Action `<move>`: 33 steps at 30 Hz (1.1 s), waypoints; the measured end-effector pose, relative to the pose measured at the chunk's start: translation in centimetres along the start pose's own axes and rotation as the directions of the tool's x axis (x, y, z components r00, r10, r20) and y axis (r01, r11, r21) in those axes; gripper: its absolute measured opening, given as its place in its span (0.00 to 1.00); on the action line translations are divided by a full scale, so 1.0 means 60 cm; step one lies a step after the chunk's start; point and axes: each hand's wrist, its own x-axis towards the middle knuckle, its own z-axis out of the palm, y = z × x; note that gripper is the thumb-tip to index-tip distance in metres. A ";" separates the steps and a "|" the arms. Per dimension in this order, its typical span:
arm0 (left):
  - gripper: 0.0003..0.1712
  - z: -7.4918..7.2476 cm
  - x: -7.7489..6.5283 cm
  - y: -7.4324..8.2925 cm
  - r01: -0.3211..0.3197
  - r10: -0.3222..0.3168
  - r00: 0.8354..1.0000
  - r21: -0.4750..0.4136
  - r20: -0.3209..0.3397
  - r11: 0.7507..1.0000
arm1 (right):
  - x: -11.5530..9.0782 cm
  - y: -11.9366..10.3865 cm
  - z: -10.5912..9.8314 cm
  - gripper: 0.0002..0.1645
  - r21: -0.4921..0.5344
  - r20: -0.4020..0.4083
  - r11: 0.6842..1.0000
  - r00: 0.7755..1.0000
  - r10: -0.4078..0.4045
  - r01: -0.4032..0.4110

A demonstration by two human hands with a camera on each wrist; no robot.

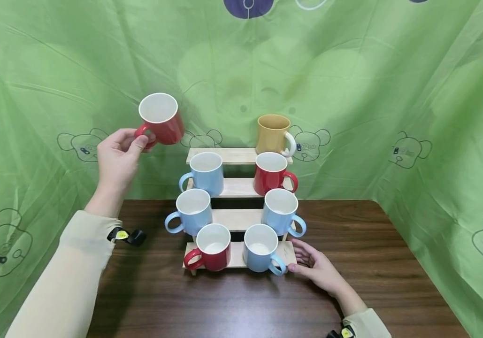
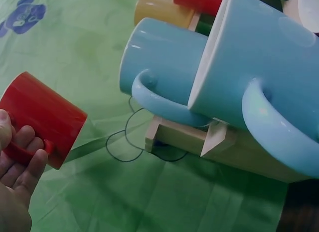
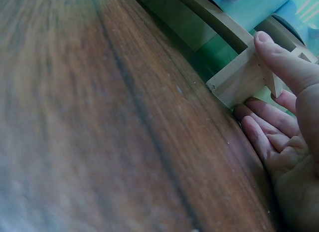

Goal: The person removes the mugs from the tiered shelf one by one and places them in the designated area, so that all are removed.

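My left hand [image 1: 118, 152] grips a red mug [image 1: 168, 127] by its handle, up in the air left of the rack's top step. The mug is white inside and tilts slightly; the left wrist view shows fingers curled through the handle [image 2: 20, 153]. At the lower right, my right hand [image 1: 318, 270] holds the end of the wooden stepped rack [image 1: 234, 188]. Its thumb [image 3: 279, 55] lies against the end of the bottom step, with the other fingers bent low beside the rack's leg [image 3: 239, 80].
On the rack stand a yellow mug [image 1: 272, 134] at top right, a light blue mug [image 1: 207, 176] and a red mug [image 1: 268, 177] below it, two more blue ones, then a red mug [image 1: 216, 251] and a blue mug [image 1: 260, 251] in front. Green cloth [image 1: 351, 94] surrounds the brown table [image 1: 342, 225].
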 end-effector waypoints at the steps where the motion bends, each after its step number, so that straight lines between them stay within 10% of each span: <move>1: 0.10 -0.003 -0.002 0.001 0.003 -0.003 1.000 -0.012 -0.007 1.000 | 0.000 -0.001 0.000 0.46 0.000 -0.002 1.000 1.000 0.004 -0.004; 21: 0.13 -0.059 -0.079 -0.048 0.013 0.009 0.983 0.113 -0.185 0.993 | -0.001 0.001 -0.001 0.46 -0.011 -0.006 1.000 1.000 0.008 -0.008; 33: 0.14 -0.086 -0.135 -0.091 0.063 0.049 0.958 0.374 -0.284 0.925 | 0.001 0.002 0.000 0.46 -0.012 -0.003 1.000 1.000 0.002 -0.002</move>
